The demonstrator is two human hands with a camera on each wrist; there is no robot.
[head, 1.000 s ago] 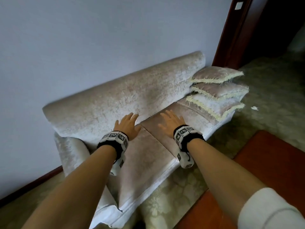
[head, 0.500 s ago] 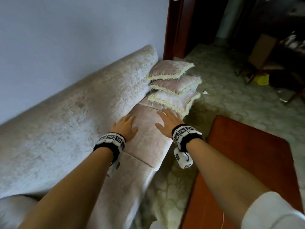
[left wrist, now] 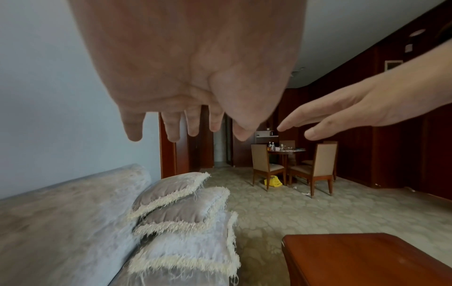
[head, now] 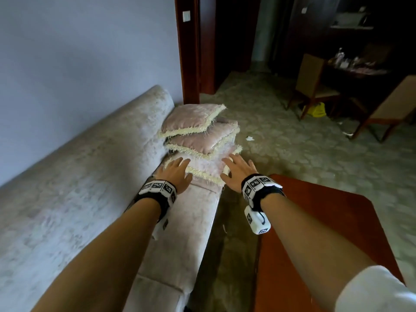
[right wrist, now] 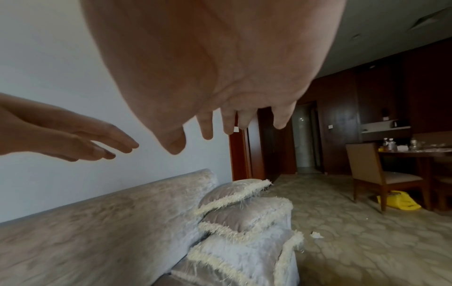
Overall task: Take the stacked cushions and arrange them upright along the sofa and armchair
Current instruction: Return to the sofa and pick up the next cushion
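Observation:
Three pinkish cushions with cream fringe lie stacked flat at the far end of the pale sofa: the top cushion, the middle cushion and the bottom cushion. The same stack shows as top cushion and bottom cushion in the wrist views. My left hand hovers open by the stack's near left corner. My right hand hovers open by its near right corner. Both hands hold nothing, fingers spread and straight, and sit above the stack in the wrist views.
A reddish wooden table stands close on my right, leaving a narrow strip of carpet beside the sofa. A dark wooden door frame rises behind the stack. Dining chairs, a table and a yellow bag are farther right.
My view and both hands have advanced along the sofa toward the stack. The hands, earlier over the seat cushions, now reach the near edge of the bottom cushion.

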